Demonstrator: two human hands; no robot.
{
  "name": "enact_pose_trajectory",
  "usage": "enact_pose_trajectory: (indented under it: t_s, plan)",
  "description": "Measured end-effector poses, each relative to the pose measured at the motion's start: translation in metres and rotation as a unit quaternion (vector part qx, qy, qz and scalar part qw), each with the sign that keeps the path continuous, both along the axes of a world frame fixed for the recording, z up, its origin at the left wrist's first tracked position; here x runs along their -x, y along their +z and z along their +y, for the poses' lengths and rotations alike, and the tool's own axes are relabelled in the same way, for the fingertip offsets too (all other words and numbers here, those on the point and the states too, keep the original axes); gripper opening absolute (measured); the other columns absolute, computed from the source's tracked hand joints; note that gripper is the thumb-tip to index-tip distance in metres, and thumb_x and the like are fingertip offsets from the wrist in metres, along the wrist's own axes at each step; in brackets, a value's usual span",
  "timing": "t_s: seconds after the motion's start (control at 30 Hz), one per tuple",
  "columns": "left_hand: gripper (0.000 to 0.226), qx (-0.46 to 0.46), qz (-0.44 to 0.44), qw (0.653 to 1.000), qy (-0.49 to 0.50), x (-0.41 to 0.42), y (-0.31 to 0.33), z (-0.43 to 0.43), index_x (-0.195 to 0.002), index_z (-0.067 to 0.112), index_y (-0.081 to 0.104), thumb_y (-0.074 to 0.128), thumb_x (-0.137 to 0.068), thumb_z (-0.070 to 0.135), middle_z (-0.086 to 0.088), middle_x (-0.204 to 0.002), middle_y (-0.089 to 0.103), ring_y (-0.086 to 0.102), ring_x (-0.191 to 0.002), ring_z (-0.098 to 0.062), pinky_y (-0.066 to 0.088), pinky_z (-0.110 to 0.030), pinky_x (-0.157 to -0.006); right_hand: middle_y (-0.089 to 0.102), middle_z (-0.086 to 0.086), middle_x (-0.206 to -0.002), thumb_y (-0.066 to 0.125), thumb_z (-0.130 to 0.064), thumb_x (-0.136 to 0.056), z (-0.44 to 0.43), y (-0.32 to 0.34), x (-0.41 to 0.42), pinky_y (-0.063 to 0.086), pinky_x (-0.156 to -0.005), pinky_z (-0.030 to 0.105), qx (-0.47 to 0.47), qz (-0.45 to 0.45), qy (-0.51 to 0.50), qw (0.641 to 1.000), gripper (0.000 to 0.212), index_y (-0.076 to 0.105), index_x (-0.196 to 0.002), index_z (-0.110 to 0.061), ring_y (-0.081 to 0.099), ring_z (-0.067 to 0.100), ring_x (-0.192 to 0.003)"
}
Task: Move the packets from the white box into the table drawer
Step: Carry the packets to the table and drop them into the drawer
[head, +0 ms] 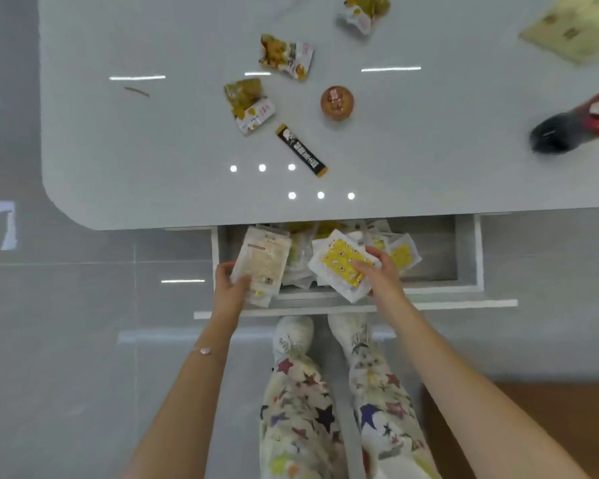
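Observation:
The table drawer (469,257) stands pulled out below the table edge, with several white and yellow packets (403,254) piled in its left and middle part. My left hand (230,285) grips a stack of beige-and-white packets (263,264) over the drawer's left end. Over the drawer's middle, my right hand (377,274) holds a white packet with a yellow face (341,262), fingers on top of it. No white box is in view.
On the white table (118,150) lie three yellow-green snack packets (286,57), a black stick sachet (301,150), a round brown lidded cup (337,102), a dark bottle with red label (574,126) at the right and a cream packet (578,25). My legs stand beneath the drawer front.

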State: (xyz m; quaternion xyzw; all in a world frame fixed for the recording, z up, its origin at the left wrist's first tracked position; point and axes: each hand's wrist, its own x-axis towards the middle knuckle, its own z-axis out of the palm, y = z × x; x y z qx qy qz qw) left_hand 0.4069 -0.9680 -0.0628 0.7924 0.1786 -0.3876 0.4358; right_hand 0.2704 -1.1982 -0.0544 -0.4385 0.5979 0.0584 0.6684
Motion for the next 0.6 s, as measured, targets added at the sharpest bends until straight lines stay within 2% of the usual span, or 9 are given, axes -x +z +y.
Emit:
enact_pose_trajectory:
  t_s: [0.17,0.3,0.37,0.47,0.5,0.6]
  plan:
    - [0.022,-0.016,-0.003,1.000,0.017,-0.010,-0.070,-0.002,-0.111,0.016,0.043,0.049,-0.093,0.004,-0.012,-0.111,0.057,0.059,-0.099,-0.031,0.053,-0.045,-0.084,0.060,0.005,-0.120,0.072,-0.009,-0.083,-0.005,-0.080,-0.015,0.051,-0.093,0.039,0.016,0.013,-0.012,1.000,0.041,0.052,-0.115,-0.025,0.060,0.023,-0.109]
    - [0.022,-0.052,-0.032,0.998,0.012,-0.009,-0.089,-0.003,-0.110,0.012,0.045,0.047,-0.091,0.001,-0.009,-0.108,0.056,0.058,-0.099,-0.028,0.053,-0.034,-0.075,0.058,0.003,-0.122,0.072,-0.011,-0.082,-0.003,-0.103,-0.017,0.049,-0.088,0.031,0.104,0.059,0.021,0.993,0.045,0.053,-0.122,-0.019,0.058,0.022,-0.111]
    - [0.032,-0.074,-0.056,0.995,-0.023,-0.005,-0.085,-0.002,-0.120,0.009,0.045,0.049,-0.090,0.002,-0.006,-0.112,0.055,0.056,-0.102,-0.024,0.050,-0.028,-0.075,0.055,0.001,-0.128,0.070,-0.011,-0.083,-0.003,-0.098,-0.015,0.047,-0.094,0.030,0.147,0.071,0.060,0.985,0.052,0.049,-0.130,-0.017,0.054,0.021,-0.117]
    - [0.056,-0.088,-0.092,0.988,-0.090,-0.005,-0.067,0.001,-0.139,0.014,0.038,0.061,-0.087,0.012,-0.008,-0.134,0.049,0.049,-0.121,-0.025,0.046,-0.042,-0.100,0.048,0.002,-0.141,0.068,-0.017,-0.085,-0.005,-0.072,-0.013,0.041,-0.106,0.036,0.193,0.079,0.149,0.967,0.060,0.043,-0.140,-0.019,0.046,0.020,-0.129]
    - [0.060,-0.105,-0.107,0.981,-0.123,-0.004,-0.056,0.002,-0.141,0.016,0.038,0.063,-0.087,0.018,-0.009,-0.139,0.045,0.047,-0.125,-0.026,0.043,-0.046,-0.103,0.047,0.003,-0.142,0.068,-0.019,-0.085,-0.006,-0.060,-0.013,0.039,-0.108,0.039,0.210,0.077,0.185,0.957,0.060,0.044,-0.140,-0.018,0.044,0.021,-0.131]
    - [0.058,-0.131,-0.145,0.958,-0.208,-0.002,-0.015,0.004,-0.140,0.019,0.041,0.062,-0.087,0.029,-0.013,-0.141,0.043,0.045,-0.126,-0.033,0.042,-0.051,-0.101,0.052,0.009,-0.138,0.068,-0.029,-0.085,-0.011,-0.012,-0.015,0.038,-0.107,0.043,0.230,0.080,0.288,0.926,0.055,0.050,-0.136,-0.016,0.046,0.028,-0.128]
